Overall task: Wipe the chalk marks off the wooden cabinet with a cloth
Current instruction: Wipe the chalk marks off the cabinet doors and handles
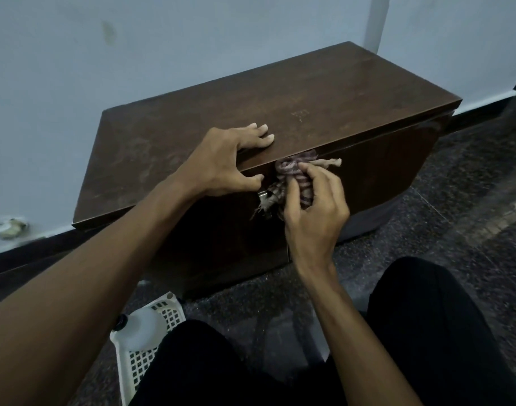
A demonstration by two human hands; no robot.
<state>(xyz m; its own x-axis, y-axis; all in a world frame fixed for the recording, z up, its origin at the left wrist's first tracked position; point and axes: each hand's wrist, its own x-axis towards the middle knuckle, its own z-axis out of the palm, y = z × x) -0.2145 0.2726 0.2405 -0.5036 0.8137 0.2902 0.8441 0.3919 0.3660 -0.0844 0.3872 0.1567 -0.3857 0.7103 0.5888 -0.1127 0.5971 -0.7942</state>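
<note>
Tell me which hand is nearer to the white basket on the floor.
Right. The right hand holds the cloth against the cabinet front, above the basket; the left hand rests higher, on top.

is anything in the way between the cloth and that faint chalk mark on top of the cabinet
Nothing visible blocks it. The right hand holds the cloth bunched against the cabinet front, just under the top's edge. The faint chalk mark lies up and beyond on bare wood. The left hand rests on the edge, off to the left.
</note>
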